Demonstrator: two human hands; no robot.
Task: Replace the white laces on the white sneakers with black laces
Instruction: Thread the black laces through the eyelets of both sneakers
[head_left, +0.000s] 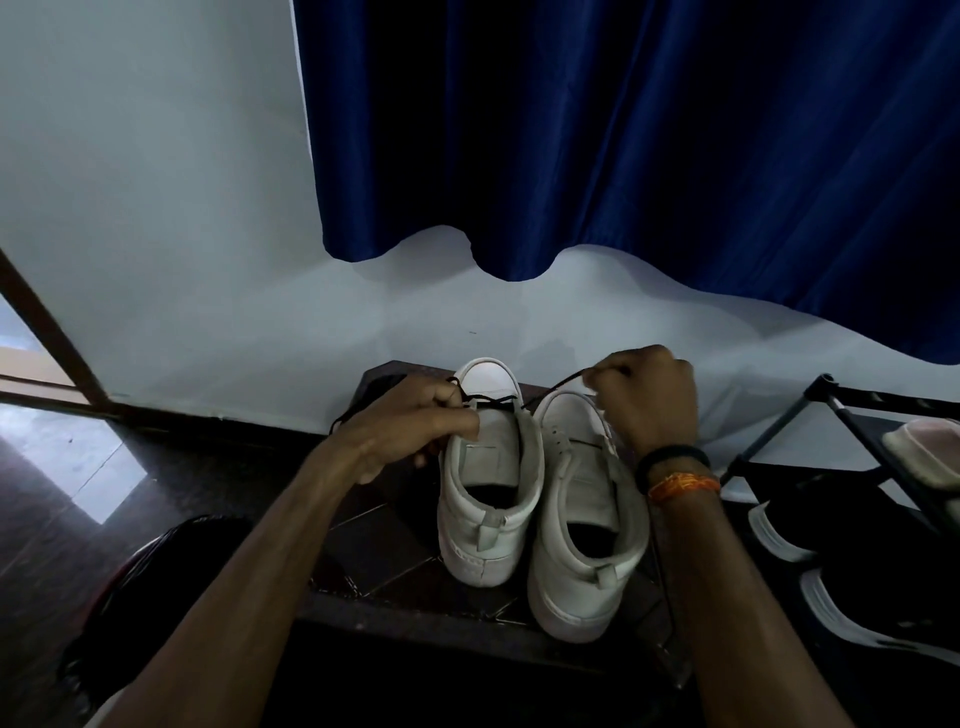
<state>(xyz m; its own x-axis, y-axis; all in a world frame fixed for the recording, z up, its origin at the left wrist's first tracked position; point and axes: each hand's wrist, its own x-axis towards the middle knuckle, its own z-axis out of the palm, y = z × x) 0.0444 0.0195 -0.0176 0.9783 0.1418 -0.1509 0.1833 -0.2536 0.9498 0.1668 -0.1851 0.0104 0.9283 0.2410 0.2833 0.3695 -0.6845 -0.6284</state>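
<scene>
Two white sneakers stand side by side on a dark mat, heels toward me: the left sneaker (485, 488) and the right sneaker (582, 525). A black lace (498, 399) runs across the front of the left sneaker, threaded near its toe. My left hand (410, 426) pinches one end of it at the shoe's left side. My right hand (649, 400) pinches the other end, lifted above the right sneaker's toe. No lace shows in the right sneaker's eyelets. More black lace lies behind my left hand (382, 387).
A black shoe rack (810, 415) stands at the right with a pale shoe (930, 452) on it and dark shoes with white soles (841, 587) below. A blue curtain (623, 130) hangs over the white wall. A dark bag (156, 571) lies at lower left.
</scene>
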